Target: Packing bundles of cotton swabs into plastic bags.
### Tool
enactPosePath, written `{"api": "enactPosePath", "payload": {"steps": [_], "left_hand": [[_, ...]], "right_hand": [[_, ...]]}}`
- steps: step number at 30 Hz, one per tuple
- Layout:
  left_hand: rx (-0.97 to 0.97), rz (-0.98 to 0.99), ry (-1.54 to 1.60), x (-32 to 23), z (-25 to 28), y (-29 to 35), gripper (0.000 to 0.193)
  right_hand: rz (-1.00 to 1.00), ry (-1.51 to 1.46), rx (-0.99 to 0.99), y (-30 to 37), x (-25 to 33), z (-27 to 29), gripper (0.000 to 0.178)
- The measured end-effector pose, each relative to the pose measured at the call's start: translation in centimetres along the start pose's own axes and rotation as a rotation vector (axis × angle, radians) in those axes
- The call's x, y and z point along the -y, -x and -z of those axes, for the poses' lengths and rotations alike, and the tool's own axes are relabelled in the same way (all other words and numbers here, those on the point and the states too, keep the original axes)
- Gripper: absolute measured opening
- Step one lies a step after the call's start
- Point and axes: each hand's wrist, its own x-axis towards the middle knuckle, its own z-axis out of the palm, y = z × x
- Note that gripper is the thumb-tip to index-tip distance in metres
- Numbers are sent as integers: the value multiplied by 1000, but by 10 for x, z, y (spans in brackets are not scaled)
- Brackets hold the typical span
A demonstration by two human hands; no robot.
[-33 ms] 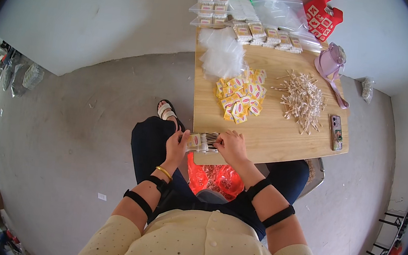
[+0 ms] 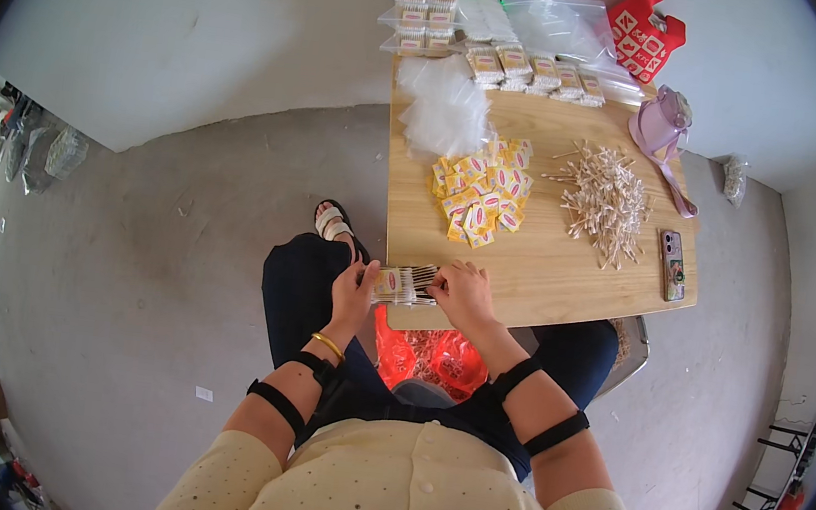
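At the table's near left edge, my left hand (image 2: 353, 292) grips a small clear packet of cotton swabs (image 2: 392, 283) with a yellow-and-white card in it. The packet lies sideways, and swab sticks poke out of its right end. My right hand (image 2: 464, 296) is closed, its fingertips pinching at those stick ends. Beyond the hands, a heap of yellow-and-white cards (image 2: 480, 198) lies on the wooden table (image 2: 535, 290). To its right is a pile of loose cotton swabs (image 2: 603, 205). Clear plastic bags (image 2: 443, 108) are heaped behind the cards.
Filled swab packets (image 2: 540, 72) stand in a row at the back, beside stacked bagged packets (image 2: 412, 14). A pink bottle (image 2: 661, 120) with a strap and a phone (image 2: 671, 266) lie along the right side. Below the table edge is a red plastic bag (image 2: 429, 354); a red carry bag (image 2: 642, 35) is behind.
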Motion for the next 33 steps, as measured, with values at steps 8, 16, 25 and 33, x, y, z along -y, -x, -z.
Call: {"api": "enactPosePath", "payload": {"steps": [8, 16, 25, 33], "left_hand": [[6, 27, 22, 0, 1, 1, 56], [-17, 36, 4, 5, -1, 0, 51], [29, 135, 123, 7, 3, 3, 56], [-25, 128, 124, 2, -1, 7, 53]], "right_hand": [[112, 97, -39, 2, 5, 5, 50], [280, 329, 40, 21, 7, -10, 94], [165, 287, 26, 40, -7, -4, 99], [202, 328, 32, 34, 7, -17, 98]]}}
